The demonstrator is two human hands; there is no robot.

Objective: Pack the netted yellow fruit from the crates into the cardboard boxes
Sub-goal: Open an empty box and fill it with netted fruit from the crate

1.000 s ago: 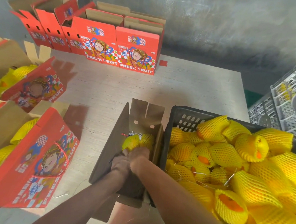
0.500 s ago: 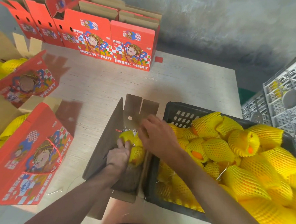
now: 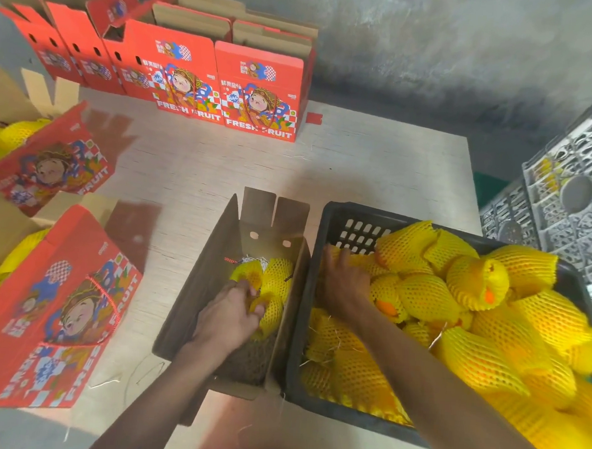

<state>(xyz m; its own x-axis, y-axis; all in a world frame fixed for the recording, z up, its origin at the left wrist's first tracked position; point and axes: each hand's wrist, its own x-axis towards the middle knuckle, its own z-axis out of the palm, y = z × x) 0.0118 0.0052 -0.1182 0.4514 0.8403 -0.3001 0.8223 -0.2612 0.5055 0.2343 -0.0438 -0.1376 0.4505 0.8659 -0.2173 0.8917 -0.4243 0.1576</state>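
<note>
Left hand (image 3: 230, 315) grips foam-netted fruit (image 3: 274, 292) in the cardboard box (image 3: 195, 287); right hand (image 3: 344, 285) clasps another in the crate (image 3: 325, 226).

One head-worn view, looking down

The wide-angle camera looks forward and steeply down, close above the left hand (image 3: 229, 318) and the bench (image 3: 376, 166) beyond it.

Open box (image 3: 216, 282) w/ fruit (image 3: 278, 275) sits left of crate (image 3: 303, 327); upright boxes (image 3: 260, 85) behind.

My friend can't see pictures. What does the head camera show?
A person's left hand holds netted fruit inside an open box, while the right hand reaches into a black crate full of them.
</note>
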